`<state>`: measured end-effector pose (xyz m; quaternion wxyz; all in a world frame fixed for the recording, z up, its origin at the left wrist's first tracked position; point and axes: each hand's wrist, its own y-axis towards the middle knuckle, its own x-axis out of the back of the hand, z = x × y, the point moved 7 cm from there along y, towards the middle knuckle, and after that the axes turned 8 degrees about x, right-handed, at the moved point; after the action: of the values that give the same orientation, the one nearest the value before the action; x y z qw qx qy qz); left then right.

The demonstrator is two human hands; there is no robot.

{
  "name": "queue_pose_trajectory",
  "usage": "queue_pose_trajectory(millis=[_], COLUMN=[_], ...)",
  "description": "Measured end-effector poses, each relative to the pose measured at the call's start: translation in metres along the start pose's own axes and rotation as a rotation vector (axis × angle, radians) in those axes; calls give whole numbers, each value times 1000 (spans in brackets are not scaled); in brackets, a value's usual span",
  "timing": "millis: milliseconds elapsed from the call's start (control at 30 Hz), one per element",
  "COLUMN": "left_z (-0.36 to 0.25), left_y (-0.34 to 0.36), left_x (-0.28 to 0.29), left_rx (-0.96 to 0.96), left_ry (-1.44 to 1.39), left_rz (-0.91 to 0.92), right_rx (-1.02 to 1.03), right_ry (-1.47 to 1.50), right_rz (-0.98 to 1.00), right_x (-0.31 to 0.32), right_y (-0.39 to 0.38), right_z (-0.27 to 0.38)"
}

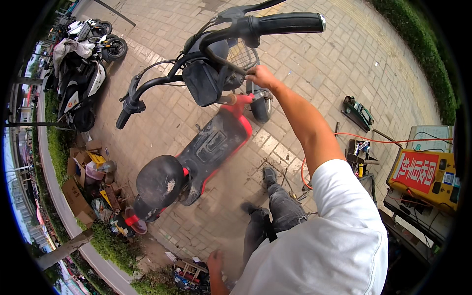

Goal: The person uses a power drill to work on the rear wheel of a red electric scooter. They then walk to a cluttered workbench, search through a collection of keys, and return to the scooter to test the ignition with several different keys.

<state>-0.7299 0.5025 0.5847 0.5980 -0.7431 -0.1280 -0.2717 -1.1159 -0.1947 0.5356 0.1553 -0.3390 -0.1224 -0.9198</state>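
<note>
Head view, looking down on a red-and-black scooter [212, 140] at the centre, with the handlebar [285, 24] toward the top and a rounded black seat [160, 179] toward the lower left. Standing on pale brick paving [314, 64]. Gripping a thin dark bar [227, 63] below the handlebar with the right hand [260, 77], wrapping the fingers closely round its end. Keeping the left hand [215, 261] low near the bottom edge, well apart from the scooter; showing too little for telling its finger spread or any hold. Wearing a white sleeve [344, 196] and dark shoes [269, 175]. Showing farther right a green tool [358, 114], an orange hose [393, 141] and a yellow case [427, 177]. Revealing at far left some parked two-wheelers [83, 83] above cardboard boxes [76, 199].
</note>
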Motion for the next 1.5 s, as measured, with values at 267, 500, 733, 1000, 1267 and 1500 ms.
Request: queue_pose_trajectory(millis=[267, 500, 733, 1000, 1267, 1500], left_z=[46, 39, 63, 58, 88, 77], left_y=[23, -8, -18, -53, -58, -74], left_x=[-12, -24, -33, -39, -50, -51], left_rx=[-32, 102, 135, 173, 135, 189], left_ry=[-71, -262, -211, -278, -273, -358], left_rz=[-40, 5, -59, -52, -92, -84], right_rx=[-154, 38, -330, 366, -217, 148], right_ry=[168, 28, 317, -612, 140, -76], right_rz=[89, -107, 176, 154, 293, 228], right_x=[-5, -2, -24, -15, -18, -9], right_y=[-2, -10, -1, -11, 1, 4], right_z=[-1, 3, -27, 24, -16, 3])
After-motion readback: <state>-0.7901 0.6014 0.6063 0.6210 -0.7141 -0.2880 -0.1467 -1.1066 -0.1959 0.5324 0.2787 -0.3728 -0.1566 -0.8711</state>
